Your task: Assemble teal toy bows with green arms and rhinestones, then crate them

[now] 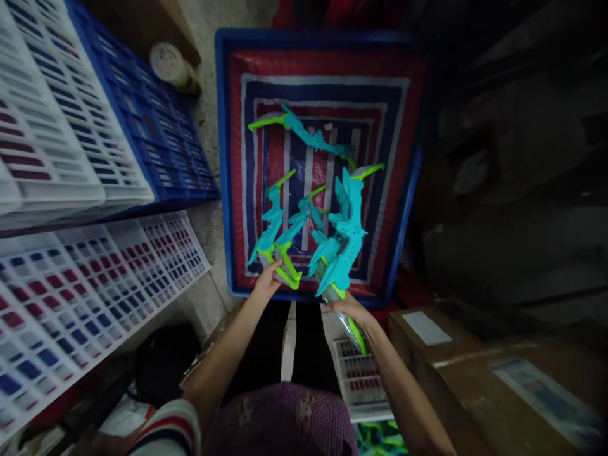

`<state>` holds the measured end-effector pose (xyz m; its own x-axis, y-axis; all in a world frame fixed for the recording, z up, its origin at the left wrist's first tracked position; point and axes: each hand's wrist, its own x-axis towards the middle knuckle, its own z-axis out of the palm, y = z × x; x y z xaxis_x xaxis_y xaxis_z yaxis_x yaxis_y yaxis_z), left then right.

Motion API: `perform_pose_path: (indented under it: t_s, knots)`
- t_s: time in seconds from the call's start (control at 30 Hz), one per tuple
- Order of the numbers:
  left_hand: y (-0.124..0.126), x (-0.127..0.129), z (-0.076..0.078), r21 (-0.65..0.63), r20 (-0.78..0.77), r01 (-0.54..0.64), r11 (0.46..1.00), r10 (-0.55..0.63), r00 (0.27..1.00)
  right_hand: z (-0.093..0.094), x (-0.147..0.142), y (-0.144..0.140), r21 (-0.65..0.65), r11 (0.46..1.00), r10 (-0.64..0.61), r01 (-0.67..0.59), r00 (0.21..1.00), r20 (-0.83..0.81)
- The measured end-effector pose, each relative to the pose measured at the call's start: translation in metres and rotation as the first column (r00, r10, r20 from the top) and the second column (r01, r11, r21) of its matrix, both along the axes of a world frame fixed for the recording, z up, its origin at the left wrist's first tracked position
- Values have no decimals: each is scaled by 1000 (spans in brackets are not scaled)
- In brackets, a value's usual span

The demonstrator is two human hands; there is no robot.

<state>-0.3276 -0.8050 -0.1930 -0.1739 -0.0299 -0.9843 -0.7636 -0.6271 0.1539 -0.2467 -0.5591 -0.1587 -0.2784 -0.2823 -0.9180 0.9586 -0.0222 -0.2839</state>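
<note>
My left hand (pixel 268 280) is closed round the lime-green ends of turquoise bow-shaped plastic pieces (pixel 272 221) at the near left of a large tray (pixel 222 164). To its right, my right hand (pixel 350 307) grips a bunch of the same turquoise pieces (pixel 350 244) by their lower green ends. Clear plastic film (pixel 346 324) shows beside that hand. Both bunches point away from me, over the tray. Farther back, a single turquoise and green bow-shaped piece (pixel 304 132) lies on the tray's striped lining (pixel 327 63). My fingers are partly hidden by the pieces.
White and blue slatted crates (pixel 161 133) stand along the left, with a white crate side (pixel 95 297) below them. Cardboard boxes (pixel 456 354) are at the near right. A small white basket (pixel 361 373) and more green-turquoise pieces (pixel 380 437) sit beside my legs. A roll (pixel 171 63) is behind left.
</note>
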Motion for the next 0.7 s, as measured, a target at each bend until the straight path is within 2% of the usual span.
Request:
perform_pose_path:
  t_s: [0.13,0.37,0.53,0.63,0.7]
  knots:
    - [-22,20,74,-39,41,51,998,-50,998,76,19,7,-87,990,-111,113,993,26]
    - [-40,70,198,-118,60,174,978,-168,984,194,67,1,-250,964,-107,94,994,-38]
    - [-66,110,282,-143,87,323,935,-314,946,265,121,-18,-331,943,-59,34,996,-66]
    - [-95,120,327,-149,70,441,885,-436,897,300,159,-45,-368,926,-115,82,991,-69]
    - [-116,121,353,-135,77,536,833,-531,844,318,185,-71,-371,919,-166,130,984,-68]
